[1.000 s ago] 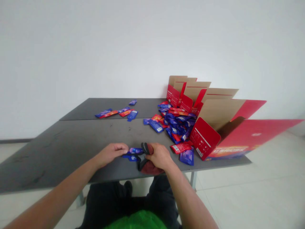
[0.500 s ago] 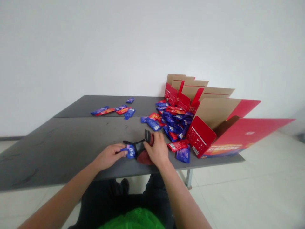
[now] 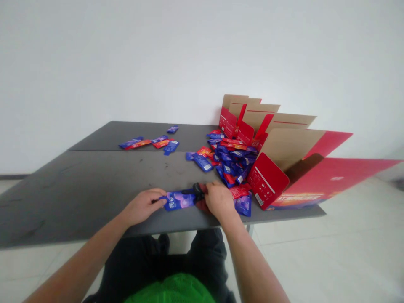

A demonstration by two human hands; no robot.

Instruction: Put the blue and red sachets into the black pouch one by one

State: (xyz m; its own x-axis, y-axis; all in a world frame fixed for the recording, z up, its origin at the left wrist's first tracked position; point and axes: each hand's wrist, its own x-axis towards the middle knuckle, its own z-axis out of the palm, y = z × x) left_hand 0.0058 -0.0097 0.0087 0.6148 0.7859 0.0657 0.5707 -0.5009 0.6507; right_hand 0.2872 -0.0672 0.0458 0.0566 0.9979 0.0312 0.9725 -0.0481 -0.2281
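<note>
A blue-and-purple pouch (image 3: 180, 200) with white lettering lies nearly level over the front of the table. My left hand (image 3: 145, 207) pinches its narrow spout end between thumb and fingers. At the pouch's other end, my right hand (image 3: 220, 200) is closed around a black tool (image 3: 198, 191) with a reddish-brown part; its kind I cannot make out. That tool covers the pouch's right end. Just right of my right hand are a red pouch (image 3: 240, 191) and a blue-purple pouch (image 3: 243, 205).
Blue and red pouches (image 3: 232, 162) are heaped before a row of open red cartons (image 3: 303, 185) on the right. Several more pouches (image 3: 139, 143) lie farther back on the dark grey table (image 3: 94, 181). A white wall (image 3: 158, 59) stands behind.
My right hand has moved right and slightly down with the black tool, which uncovers most of the pouch. The left hand keeps its pinch on the pouch's end.
</note>
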